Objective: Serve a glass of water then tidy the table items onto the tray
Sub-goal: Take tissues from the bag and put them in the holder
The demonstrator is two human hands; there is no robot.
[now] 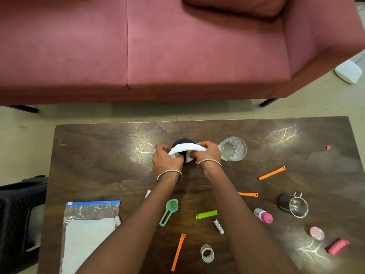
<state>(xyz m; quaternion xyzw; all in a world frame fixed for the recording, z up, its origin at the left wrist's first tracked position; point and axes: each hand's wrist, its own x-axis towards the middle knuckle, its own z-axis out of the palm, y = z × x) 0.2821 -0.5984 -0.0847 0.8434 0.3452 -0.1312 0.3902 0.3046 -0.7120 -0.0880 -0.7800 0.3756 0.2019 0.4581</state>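
A clear glass (234,149) with water stands on the dark wooden table (98,155), just right of my hands. Both hands hold a folded white cloth (187,148) stretched over a round black object (180,143) near the table's middle. My left hand (166,161) pinches the cloth's left end. My right hand (207,153) grips its right end. Most of the black object is hidden by the cloth and my fingers. No tray shows in view.
Scattered on the table: orange clips (272,173) (248,194) (178,252), a green clip (206,214), a green scoop (169,211), a steel mug (294,204), a pink-capped bottle (263,215), a tape roll (207,253), a plastic zip bag (88,230). A red sofa (158,46) stands beyond.
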